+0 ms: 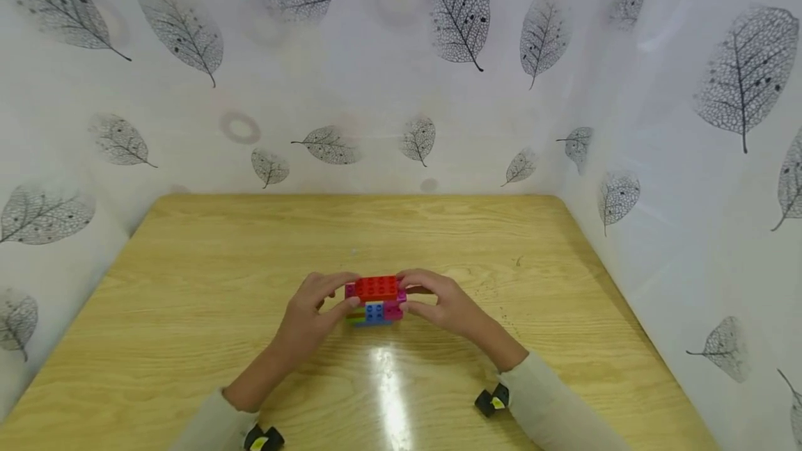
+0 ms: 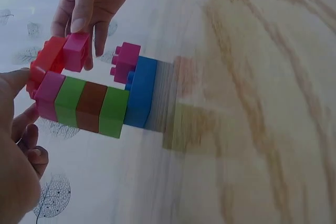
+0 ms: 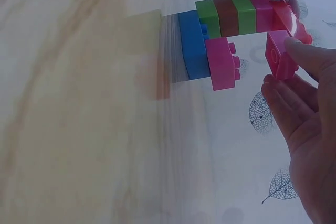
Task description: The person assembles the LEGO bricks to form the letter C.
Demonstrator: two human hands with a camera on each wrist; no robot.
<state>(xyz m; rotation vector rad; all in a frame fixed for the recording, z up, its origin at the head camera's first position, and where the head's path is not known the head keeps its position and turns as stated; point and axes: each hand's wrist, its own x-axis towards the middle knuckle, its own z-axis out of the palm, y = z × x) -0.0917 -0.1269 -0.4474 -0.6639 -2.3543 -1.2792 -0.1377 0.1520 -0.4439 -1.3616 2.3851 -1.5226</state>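
Note:
A frame of toy building bricks stands on the table. Its base is a long blue brick (image 2: pixel 142 93). At the left end rises a column of green, brown (image 2: pixel 91 106), green and pink (image 2: pixel 50 95) bricks. A red brick (image 1: pixel 377 288) spans the top, and a pink brick (image 2: pixel 76 52) sits under its right end. Another pink brick (image 3: pixel 220 64) stands on the base's right end, with a gap above it. My left hand (image 1: pixel 311 310) pinches the upper left corner, around the red brick's end. My right hand (image 1: pixel 448 301) pinches the upper pink brick between thumb and fingers.
The wooden table (image 1: pixel 207 249) extends around the bricks, with light glare in front of them. White curtain-like sheeting (image 1: pixel 376 75) printed with leaves encloses its back and sides. Black wrist devices (image 1: pixel 491 401) hang by both sleeves.

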